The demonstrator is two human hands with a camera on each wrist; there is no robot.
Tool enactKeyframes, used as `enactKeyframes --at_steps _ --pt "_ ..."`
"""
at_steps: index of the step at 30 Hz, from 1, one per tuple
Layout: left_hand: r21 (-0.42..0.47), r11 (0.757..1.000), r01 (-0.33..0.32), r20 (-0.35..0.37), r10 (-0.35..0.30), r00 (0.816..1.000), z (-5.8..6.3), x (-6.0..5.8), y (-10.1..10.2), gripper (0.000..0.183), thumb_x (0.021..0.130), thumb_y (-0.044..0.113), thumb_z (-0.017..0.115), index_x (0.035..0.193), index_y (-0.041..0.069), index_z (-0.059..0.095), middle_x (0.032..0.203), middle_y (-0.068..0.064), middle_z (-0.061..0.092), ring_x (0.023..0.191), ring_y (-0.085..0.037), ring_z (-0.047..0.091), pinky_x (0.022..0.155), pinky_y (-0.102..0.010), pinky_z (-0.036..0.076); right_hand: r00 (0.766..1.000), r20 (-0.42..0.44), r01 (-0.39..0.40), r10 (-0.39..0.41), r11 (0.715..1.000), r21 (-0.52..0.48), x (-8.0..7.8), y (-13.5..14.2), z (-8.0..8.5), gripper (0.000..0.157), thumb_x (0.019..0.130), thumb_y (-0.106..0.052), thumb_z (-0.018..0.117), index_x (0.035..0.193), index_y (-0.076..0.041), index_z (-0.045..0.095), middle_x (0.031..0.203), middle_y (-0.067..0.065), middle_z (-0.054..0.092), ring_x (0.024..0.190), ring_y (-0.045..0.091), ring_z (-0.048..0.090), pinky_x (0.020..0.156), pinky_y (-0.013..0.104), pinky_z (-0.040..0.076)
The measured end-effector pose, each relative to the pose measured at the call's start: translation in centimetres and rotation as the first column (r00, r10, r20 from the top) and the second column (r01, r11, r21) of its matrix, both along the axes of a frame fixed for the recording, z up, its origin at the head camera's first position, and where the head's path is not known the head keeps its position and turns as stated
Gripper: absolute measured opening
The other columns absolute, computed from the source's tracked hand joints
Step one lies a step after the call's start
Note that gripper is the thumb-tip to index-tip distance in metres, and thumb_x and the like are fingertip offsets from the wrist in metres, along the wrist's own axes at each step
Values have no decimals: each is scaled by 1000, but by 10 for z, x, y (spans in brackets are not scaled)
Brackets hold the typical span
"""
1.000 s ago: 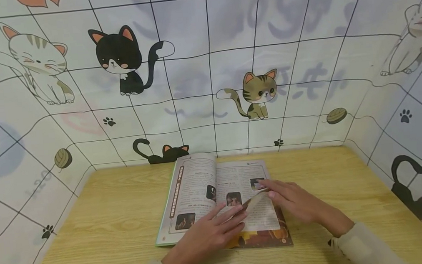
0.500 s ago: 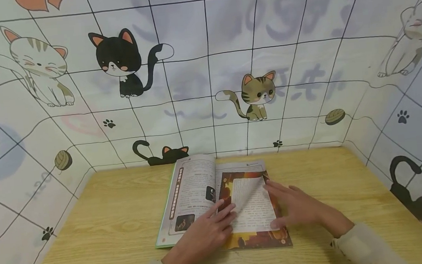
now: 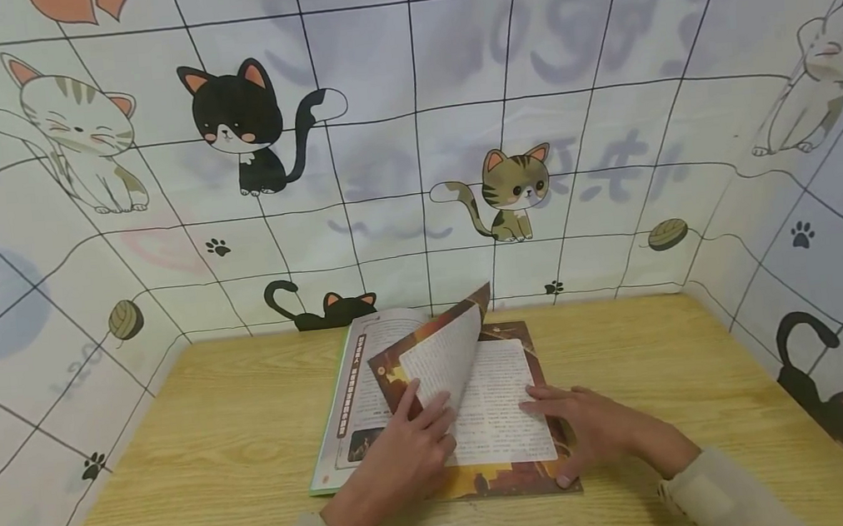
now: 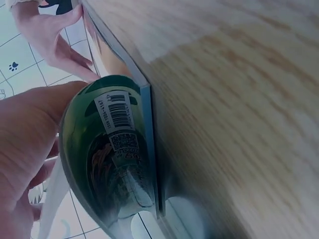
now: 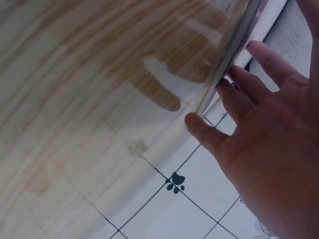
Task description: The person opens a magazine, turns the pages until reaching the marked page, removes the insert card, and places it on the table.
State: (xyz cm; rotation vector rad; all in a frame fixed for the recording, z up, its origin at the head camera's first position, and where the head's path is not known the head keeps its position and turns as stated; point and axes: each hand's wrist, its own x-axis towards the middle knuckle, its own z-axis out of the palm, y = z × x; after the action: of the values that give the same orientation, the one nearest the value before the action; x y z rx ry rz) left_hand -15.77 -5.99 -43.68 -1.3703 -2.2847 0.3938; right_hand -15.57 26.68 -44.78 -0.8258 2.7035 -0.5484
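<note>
An open magazine (image 3: 505,402) lies on the wooden table. One leaf (image 3: 429,350) with a brown-orange border stands partly raised and curves over toward the left page. My left hand (image 3: 408,452) lies across the magazine's middle, its extended fingers against the raised leaf. On the right page rests my right hand (image 3: 597,427), fingers spread and thumb near the lower right corner. In the left wrist view, the green back cover (image 4: 112,144) with a barcode bulges beside my left hand (image 4: 25,154). Seen from the right wrist, my right hand (image 5: 274,129) has its fingertips along the magazine's edge.
The yellowish wooden table (image 3: 240,429) extends on both sides of the magazine. Behind it and at both sides stand white grid-patterned walls (image 3: 381,149) with printed cats. Glossy reflections show on the tabletop.
The leaf has swung from the right side up and leftward, uncovering another bordered page. My left hand has shifted slightly left. My right hand has let go of the leaf and moved down the right page.
</note>
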Motion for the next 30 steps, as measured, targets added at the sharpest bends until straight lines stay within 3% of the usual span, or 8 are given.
enactKeyframes --at_steps 7,16,20,30 --pt "37 997 -68 125 63 990 1 -3 -4 27 84 40 72 102 20 74 134 -1 62 136 -23 46 109 -59 34 1000 15 8 -8 1000 -9 -1 0 -1 106 64 -66 80 148 -9 48 158 16 35 142 37 36 108 70 21" --pt "85 989 -118 232 96 968 -2 -6 -8 25 82 32 66 100 16 75 136 -5 61 136 -26 47 105 -62 36 1000 12 3 -3 1000 -7 -1 -1 -2 108 63 -67 81 147 -7 49 157 17 35 142 38 36 108 68 24" --pt "116 983 -145 292 105 951 -2 -7 -11 29 82 30 65 105 14 74 140 -7 58 137 -28 46 104 -64 37 1000 4 -4 4 1000 -15 -1 1 -3 109 63 -68 79 147 -7 48 157 18 35 142 39 36 108 68 24" --pt "134 954 -270 398 198 896 -7 -10 -15 34 90 34 61 116 14 72 142 -8 56 134 -30 49 88 -61 48 1000 -6 -8 8 1000 -10 0 2 -4 108 64 -69 77 147 -7 48 157 18 35 141 40 36 107 67 28"
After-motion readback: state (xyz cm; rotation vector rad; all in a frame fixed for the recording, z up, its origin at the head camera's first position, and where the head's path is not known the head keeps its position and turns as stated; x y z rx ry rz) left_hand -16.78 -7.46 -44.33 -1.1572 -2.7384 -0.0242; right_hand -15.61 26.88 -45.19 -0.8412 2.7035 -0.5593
